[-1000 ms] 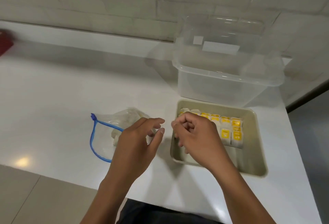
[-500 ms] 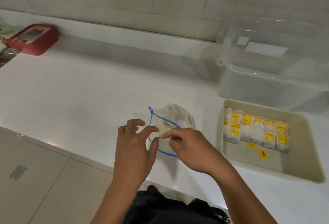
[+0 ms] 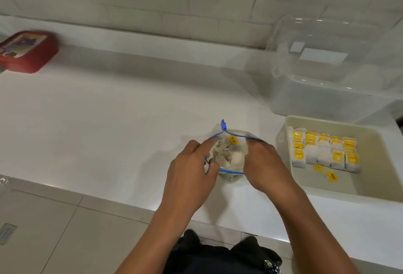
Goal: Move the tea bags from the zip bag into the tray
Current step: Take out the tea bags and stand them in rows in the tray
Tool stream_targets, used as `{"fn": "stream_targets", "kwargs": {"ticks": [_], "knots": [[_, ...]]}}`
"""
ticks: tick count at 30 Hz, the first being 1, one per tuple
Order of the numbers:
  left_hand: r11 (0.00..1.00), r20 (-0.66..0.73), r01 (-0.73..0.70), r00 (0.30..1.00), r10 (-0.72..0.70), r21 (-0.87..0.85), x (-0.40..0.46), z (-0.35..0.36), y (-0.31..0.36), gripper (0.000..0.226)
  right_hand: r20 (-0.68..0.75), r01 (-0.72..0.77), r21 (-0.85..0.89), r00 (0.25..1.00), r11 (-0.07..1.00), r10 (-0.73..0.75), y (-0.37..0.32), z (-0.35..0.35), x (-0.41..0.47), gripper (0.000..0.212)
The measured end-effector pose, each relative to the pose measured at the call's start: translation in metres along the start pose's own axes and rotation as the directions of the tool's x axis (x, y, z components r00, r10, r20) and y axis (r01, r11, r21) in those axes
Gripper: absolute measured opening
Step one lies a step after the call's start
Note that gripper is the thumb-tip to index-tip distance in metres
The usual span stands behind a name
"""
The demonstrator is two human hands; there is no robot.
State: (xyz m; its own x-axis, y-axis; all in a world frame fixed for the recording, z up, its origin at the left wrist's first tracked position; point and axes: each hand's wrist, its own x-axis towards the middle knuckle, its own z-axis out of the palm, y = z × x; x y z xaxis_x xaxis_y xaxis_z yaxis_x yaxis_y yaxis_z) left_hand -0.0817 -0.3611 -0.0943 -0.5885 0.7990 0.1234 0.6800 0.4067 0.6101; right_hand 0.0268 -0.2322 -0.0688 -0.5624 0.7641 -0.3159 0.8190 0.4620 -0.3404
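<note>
Head view: both hands work at the mouth of the clear plastic zip bag with a blue zipper rim (image 3: 226, 154), which sits on the white tabletop (image 3: 113, 121); the left hand (image 3: 192, 175) pinches the rim's left edge, the right hand (image 3: 265, 167) has its fingers curled over the right edge, their tips hidden. White paper tea bags with yellow tags (image 3: 322, 154) stand in rows in the beige rectangular tray (image 3: 370, 188) just right of the bag, more lying loose inside the bag. A clear plastic bin (image 3: 327, 90) stands behind the tray; a red lidded box (image 3: 26, 51) lies far left.

Both forearms extended forward, left hand (image 3: 192, 173) and right hand (image 3: 265, 164) close together, fingers curled, apparently pinching opposite sides of the zip bag (image 3: 231, 154) rim.
</note>
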Motion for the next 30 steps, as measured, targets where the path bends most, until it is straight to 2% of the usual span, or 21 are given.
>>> {"fn": "stream_targets", "kwargs": {"ticks": [3, 6, 9, 11, 13, 16, 22, 26, 30], "knots": [[1.0, 0.059, 0.007, 0.998, -0.007, 0.0, 0.003, 0.0, -0.008, 0.056, 0.083, 0.077, -0.051, 0.994, 0.996, -0.072, -0.007, 0.012, 0.004, 0.043], [1.0, 0.107, 0.017, 0.994, -0.015, -0.019, 0.003, -0.001, -0.014, 0.067, 0.106, 0.19, 0.042, 0.975, 0.981, -0.194, -0.019, 0.035, 0.013, 0.033], [0.999, 0.127, 0.015, 0.992, -0.01, -0.038, 0.005, -0.004, -0.018, 0.074, 0.055, 0.121, 0.096, 0.99, 0.988, -0.127, -0.027, 0.054, 0.032, 0.017], [0.999, 0.14, 0.014, 0.99, -0.008, -0.043, 0.007, -0.006, -0.02, 0.077, 0.047, 0.017, 0.181, 0.999, 0.983, -0.026, -0.025, 0.062, 0.044, 0.012], [0.998, 0.154, 0.019, 0.988, -0.01, -0.057, 0.008, -0.007, -0.021, 0.077, 0.046, -0.019, 0.203, 0.999, 0.979, 0.01, -0.022, 0.067, 0.051, 0.009], [0.998, 0.167, 0.019, 0.986, -0.009, -0.059, 0.008, -0.007, -0.023, 0.073, 0.033, -0.045, 0.204, 0.999, 0.978, 0.039, -0.025, 0.065, 0.05, 0.011], [1.0, 0.131, -0.013, 0.991, 0.01, 0.02, 0.01, -0.012, -0.03, 0.064, -0.046, 0.027, 0.319, 0.999, 0.947, -0.013, -0.04, 0.038, 0.004, 0.021], [0.999, 0.131, -0.035, 0.991, 0.032, 0.017, 0.004, -0.012, -0.028, 0.055, 0.041, -0.003, 0.413, 0.999, 0.911, -0.016, -0.037, 0.035, -0.017, 0.022], [0.999, 0.137, -0.045, 0.99, 0.042, 0.018, 0.0, -0.013, -0.028, 0.045, 0.04, -0.023, 0.52, 0.999, 0.854, 0.003, -0.029, 0.034, -0.022, 0.024]]}}
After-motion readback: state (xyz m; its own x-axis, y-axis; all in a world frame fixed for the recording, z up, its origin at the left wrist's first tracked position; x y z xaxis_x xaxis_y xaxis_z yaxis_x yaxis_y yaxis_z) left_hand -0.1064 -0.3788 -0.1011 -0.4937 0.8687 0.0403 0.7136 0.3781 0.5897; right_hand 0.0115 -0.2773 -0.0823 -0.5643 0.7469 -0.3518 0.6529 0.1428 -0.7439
